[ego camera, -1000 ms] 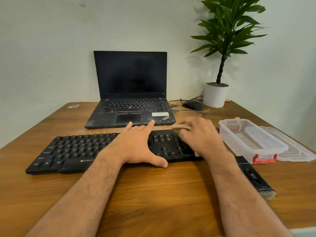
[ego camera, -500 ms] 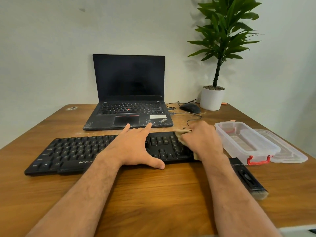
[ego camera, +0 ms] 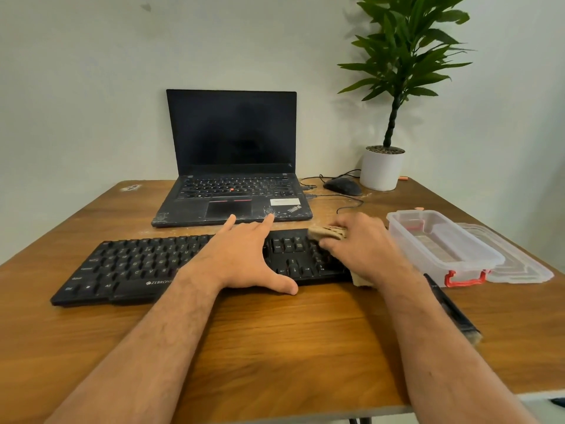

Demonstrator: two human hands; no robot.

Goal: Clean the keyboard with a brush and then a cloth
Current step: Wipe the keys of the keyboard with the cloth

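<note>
A black keyboard is laid across the wooden table, just in front of an open laptop with a dark screen. The left hand is laid flat on the keyboard's middle, fingers straight and spread, thumb stretched along the near edge; nothing is grasped by it. A beige cloth is held by the right hand, whose fingers are curled around it, and is pressed onto the right end of the keyboard, over the number pad. A corner of the cloth is seen below the wrist at the keyboard's near right corner. The brush is lying on the table to the right of the right forearm, its pale bristles pointed toward the near edge; part of its black handle is hidden by the arm. A clear box with a red latch is set right of the keyboard, and its lid is placed just beside it. A mouse and a potted plant are seen at the far right of the table.
</note>
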